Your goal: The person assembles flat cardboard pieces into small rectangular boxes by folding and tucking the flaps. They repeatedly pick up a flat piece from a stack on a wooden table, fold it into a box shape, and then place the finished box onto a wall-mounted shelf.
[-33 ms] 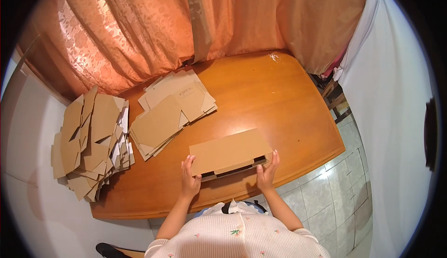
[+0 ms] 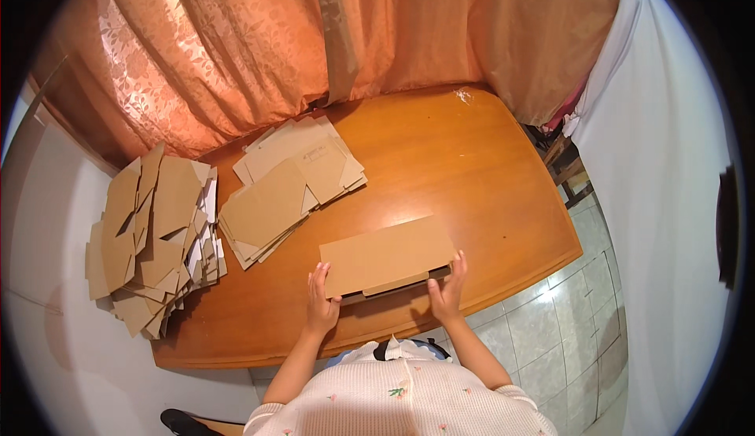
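A brown cardboard box (image 2: 387, 255) lies on the wooden table near its front edge. Its flat lid faces up, and a narrow dark gap shows along the near side, where a small tab (image 2: 395, 283) sticks out at the middle. My left hand (image 2: 321, 302) grips the left end, fingers along the side and thumb at the near corner. At the right end, my right hand (image 2: 448, 288) holds the box in the same way, its thumb against the near edge.
A tall, untidy pile of folded cardboard (image 2: 157, 231) stands at the table's left end. Flat cardboard blanks (image 2: 271, 204) lie stacked beside it. The wooden table (image 2: 440, 161) reaches back to orange curtains (image 2: 409, 27); a white cloth (image 2: 661, 161) hangs at the right.
The lid's near edge has come down, so the dark gap along the front is narrower. My right hand has shifted slightly left, inward against the box.
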{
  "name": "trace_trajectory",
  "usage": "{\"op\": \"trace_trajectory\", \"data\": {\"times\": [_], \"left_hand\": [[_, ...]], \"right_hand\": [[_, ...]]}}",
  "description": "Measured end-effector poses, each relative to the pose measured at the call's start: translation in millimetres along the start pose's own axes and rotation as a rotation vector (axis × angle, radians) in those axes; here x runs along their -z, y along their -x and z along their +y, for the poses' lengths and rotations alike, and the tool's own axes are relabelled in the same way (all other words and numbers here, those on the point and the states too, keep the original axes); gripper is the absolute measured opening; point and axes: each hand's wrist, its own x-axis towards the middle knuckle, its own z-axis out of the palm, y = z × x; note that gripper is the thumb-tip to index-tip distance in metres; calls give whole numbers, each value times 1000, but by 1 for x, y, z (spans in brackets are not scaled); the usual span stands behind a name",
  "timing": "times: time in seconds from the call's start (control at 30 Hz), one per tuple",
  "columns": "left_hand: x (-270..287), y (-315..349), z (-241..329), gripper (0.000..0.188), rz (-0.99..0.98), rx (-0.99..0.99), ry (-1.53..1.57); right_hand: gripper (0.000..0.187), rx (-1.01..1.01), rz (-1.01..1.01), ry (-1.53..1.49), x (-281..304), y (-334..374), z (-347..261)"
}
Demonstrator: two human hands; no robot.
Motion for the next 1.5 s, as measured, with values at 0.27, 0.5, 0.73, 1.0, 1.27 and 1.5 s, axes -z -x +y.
{"op": "trace_trajectory", "data": {"times": [0.27,0.5,0.73,1.0,1.27,1.5], "left_hand": [[-10,13,-9,63,-33,-33,-59],[-9,15,-12,61,-49,-28,-85],[-11,21,-18,60,-62,-25,-95],[-14,24,-22,61,-38,-57,-124],[-18,23,-10,39,44,27,21],[-18,19,-6,37,109,137,262]], "right_hand": [[72,1,-95,73,-15,14,16],[64,25,-65,136,-18,14,18],[53,-55,-98,104,-17,22,22],[44,43,-88,121,-10,26,36],[53,-334,-20,-260,1,-13,19],[65,-451,-122,-417,3,-45,36]]}}
